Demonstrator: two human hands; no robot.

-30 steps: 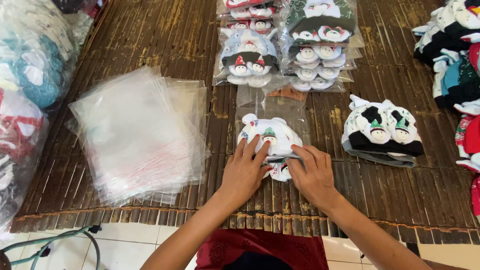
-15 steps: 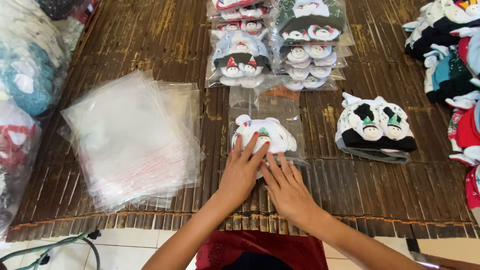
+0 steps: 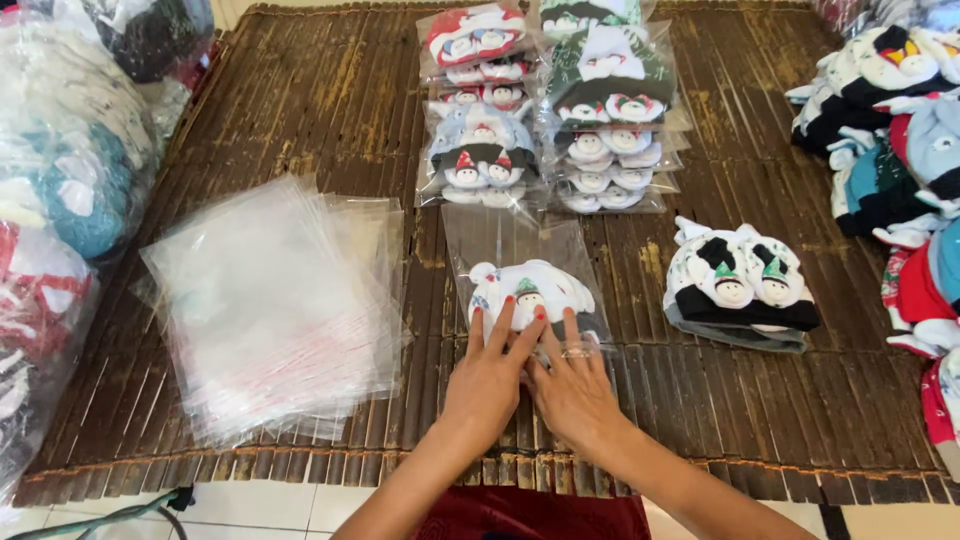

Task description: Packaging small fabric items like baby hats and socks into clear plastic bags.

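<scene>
So right in the middle there's a white knit snowman sock pair [image 3: 530, 292] tucked inside a clear plastic bag [image 3: 515, 265], lying flat on a dark brown slatted bamboo mat [image 3: 330, 110], near its front edge. Both hands are pressing on the bag's lower end: the left hand [image 3: 490, 375] has its fingers spread flat with the tips touching the sock, and the right hand [image 3: 572, 385] sits right beside it, fingers also laid out flat on the plastic, the two hands touching each other at the thumbs. Neither one is gripping anything, they're just open palms pushing down. Just behind the bag there are two stacks of already bagged socks [image 3: 545, 110], red and white ones on the left stack, dark green and white on the right, all with little snowman faces. To the right of the bag, well apart from it, is a loose black and white snowman sock bundle [image 3: 738, 288] with no bag on it. Off to the left lies a fanned-out pile of empty clear bags [image 3: 275, 300]. Far right edge has a heap of unbagged socks [image 3: 895, 130] in black, blue, red and white, and the far left has big plastic sacks [image 3: 70, 200] stuffed with more knitwear.
</scene>
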